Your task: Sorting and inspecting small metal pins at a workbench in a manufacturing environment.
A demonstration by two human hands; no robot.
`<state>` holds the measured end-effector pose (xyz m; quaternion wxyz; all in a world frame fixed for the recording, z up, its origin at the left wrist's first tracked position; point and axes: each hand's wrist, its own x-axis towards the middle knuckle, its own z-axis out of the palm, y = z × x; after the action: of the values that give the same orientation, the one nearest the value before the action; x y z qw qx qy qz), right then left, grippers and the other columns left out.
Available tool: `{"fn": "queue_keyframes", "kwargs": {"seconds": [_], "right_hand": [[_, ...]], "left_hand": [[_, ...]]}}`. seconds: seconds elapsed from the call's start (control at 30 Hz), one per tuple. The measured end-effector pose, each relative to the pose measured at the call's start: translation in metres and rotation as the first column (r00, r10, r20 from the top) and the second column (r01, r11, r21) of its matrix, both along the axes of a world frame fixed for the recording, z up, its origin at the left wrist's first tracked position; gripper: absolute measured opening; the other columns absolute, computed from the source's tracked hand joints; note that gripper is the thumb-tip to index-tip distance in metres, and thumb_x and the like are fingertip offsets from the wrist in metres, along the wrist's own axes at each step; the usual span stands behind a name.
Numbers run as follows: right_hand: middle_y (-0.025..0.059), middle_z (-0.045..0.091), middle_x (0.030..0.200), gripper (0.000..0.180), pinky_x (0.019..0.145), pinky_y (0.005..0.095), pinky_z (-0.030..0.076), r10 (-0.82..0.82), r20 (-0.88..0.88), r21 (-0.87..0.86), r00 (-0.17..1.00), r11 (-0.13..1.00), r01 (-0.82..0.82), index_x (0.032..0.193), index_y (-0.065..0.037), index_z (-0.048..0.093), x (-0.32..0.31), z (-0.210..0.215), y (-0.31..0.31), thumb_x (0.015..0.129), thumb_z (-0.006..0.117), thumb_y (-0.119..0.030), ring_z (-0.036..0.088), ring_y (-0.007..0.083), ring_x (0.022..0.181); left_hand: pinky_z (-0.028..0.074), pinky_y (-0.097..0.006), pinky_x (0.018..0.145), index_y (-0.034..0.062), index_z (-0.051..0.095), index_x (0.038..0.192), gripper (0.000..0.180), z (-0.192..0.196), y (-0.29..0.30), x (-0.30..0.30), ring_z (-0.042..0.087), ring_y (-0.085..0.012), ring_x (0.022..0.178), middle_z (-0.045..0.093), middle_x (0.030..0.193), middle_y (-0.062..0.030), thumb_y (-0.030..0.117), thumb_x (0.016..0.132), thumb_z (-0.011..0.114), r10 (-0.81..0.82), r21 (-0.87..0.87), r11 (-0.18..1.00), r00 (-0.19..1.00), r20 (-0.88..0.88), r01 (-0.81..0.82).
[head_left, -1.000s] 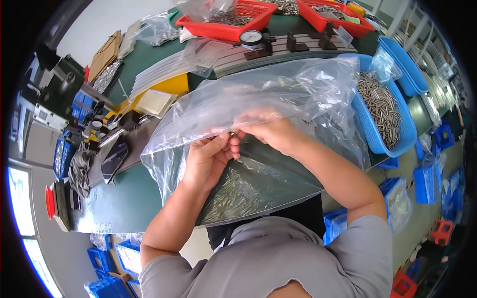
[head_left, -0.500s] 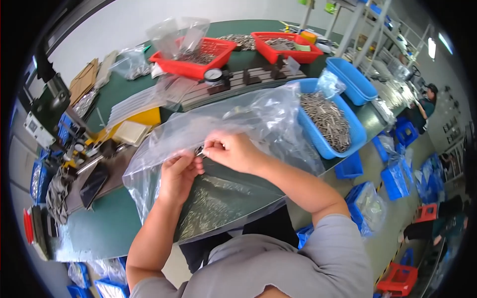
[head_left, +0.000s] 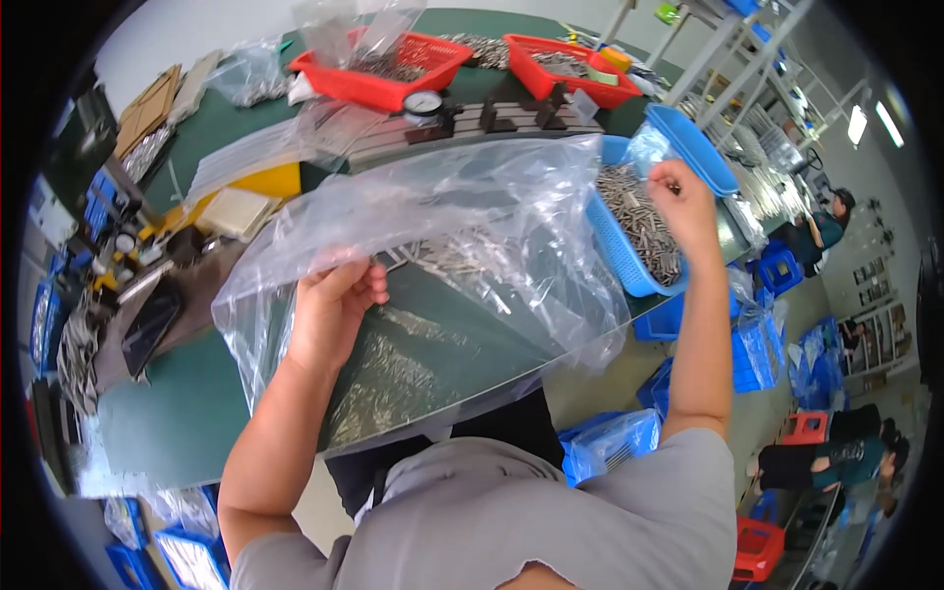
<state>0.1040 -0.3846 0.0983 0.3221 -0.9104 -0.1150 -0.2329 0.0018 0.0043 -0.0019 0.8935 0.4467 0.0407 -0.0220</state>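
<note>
A large clear plastic bag (head_left: 472, 226) lies open across the green table (head_left: 157, 413), with small metal pins heaped in its lower part. My left hand (head_left: 329, 305) grips the bag's upper edge near its mouth. My right hand (head_left: 678, 202) is raised over a blue basket (head_left: 615, 246) full of grey metal pins at the right, fingers pinched together; whether pins are in them I cannot tell.
Two red trays (head_left: 393, 74) of metal parts and a round dial gauge (head_left: 423, 101) stand at the back. Yellow and cardboard pieces, tools and a dark tablet (head_left: 147, 329) lie at the left. Blue bins and red stools stand on the floor at the right, near other people.
My right hand has left the bag's mouth and moved right and up to the blue basket. My left hand stays on the bag's edge.
</note>
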Motion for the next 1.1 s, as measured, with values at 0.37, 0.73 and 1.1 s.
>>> {"fn": "queue_keyframes", "kwargs": {"seconds": [0.37,0.73,1.1], "right_hand": [[0.0040,0.059,0.089,0.017,0.065,0.0227,0.045,0.380,0.131,0.236,0.916,0.885,-0.401,0.094,-0.004,0.063,-0.049,0.001,0.094,0.079,0.058,0.003,0.057,0.0108,0.075],[0.0100,0.059,0.087,0.013,0.069,0.0406,0.046,0.685,-0.165,-0.435,0.710,0.596,-0.675,0.085,-0.006,0.063,-0.031,-0.074,0.224,0.074,0.064,-0.012,0.058,0.0316,0.082],[0.0132,0.060,0.084,0.010,0.067,0.0375,0.046,0.574,-0.295,0.027,0.764,0.804,-0.594,0.088,-0.004,0.056,-0.036,-0.077,0.214,0.082,0.059,-0.010,0.058,0.0303,0.078]], "left_hand": [[0.050,-0.031,0.066,0.0005,0.056,0.090,0.008,-0.004,0.007,0.003,0.060,-0.0190,0.072,0.062,0.081,-0.0122,0.006,0.085,0.055,0.085,-0.035,0.996,0.996,0.029,-0.084],[0.049,-0.029,0.065,0.0021,0.055,0.088,0.007,-0.001,0.006,0.004,0.058,-0.0168,0.070,0.060,0.079,-0.0094,0.008,0.084,0.054,0.186,-0.030,0.982,0.981,0.052,-0.185],[0.049,-0.029,0.062,-0.0004,0.053,0.093,0.011,-0.003,0.006,0.003,0.058,-0.0181,0.068,0.059,0.079,-0.0114,0.003,0.083,0.055,0.024,-0.038,0.999,0.998,-0.065,-0.027]]}}
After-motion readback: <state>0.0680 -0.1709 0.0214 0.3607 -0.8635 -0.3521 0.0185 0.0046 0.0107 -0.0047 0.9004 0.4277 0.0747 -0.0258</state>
